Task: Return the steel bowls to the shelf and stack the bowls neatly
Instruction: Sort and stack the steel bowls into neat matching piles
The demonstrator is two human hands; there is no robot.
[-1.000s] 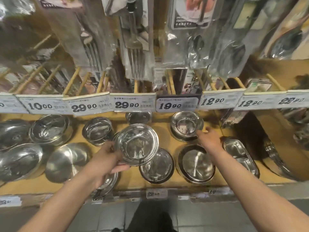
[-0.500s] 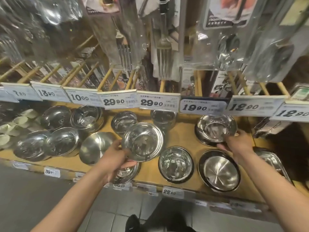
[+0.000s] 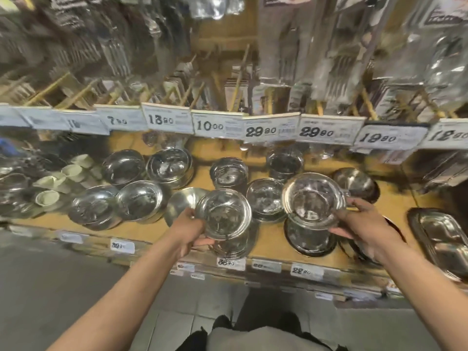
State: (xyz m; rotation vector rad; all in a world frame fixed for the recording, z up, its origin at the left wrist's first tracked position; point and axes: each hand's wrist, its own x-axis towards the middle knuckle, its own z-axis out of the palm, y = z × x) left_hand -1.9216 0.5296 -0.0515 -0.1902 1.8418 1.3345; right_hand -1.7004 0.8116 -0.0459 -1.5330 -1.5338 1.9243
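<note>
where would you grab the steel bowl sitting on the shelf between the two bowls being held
Pinch the near rim of the middle bowl, coming from above and the front. It sits upright and open, its walls crowded by the left hand's bowl and the right hand's bowl.

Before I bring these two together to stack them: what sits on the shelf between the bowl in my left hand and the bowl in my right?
In the head view, a small steel bowl rests on the shelf between the left-hand bowl and the right-hand bowl.
</note>
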